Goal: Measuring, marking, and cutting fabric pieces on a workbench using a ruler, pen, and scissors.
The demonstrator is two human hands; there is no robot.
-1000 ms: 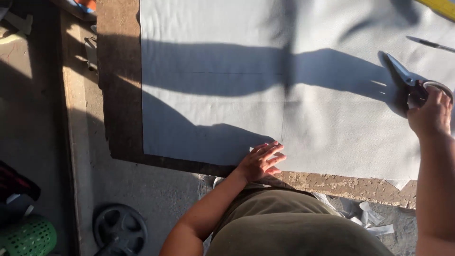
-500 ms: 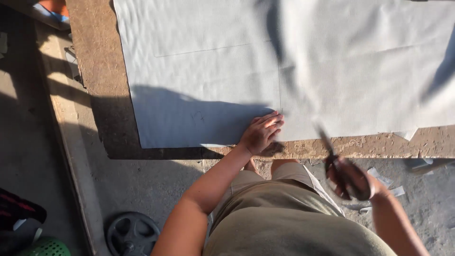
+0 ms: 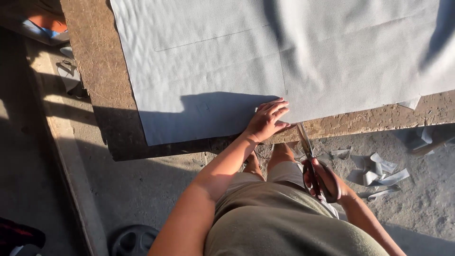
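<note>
A large sheet of grey fabric (image 3: 284, 52) lies flat on a rough wooden table (image 3: 95, 71), with thin lines drawn on it. My left hand (image 3: 268, 118) presses flat on the fabric's near edge, fingers spread, beside a drawn line. My right hand (image 3: 324, 182) grips the dark handles of a pair of scissors (image 3: 310, 151). The blades point up at the fabric's near edge, just right of my left hand, below the table edge.
Grey fabric scraps (image 3: 377, 170) lie on the concrete floor at the right. A dark weight plate (image 3: 132, 241) rests on the floor at the lower left. More scraps (image 3: 68, 76) and clutter sit left of the table.
My right hand picked the scissors up from the far right of the table and brought them down to the near edge beside my left hand. The view shifted forward.
</note>
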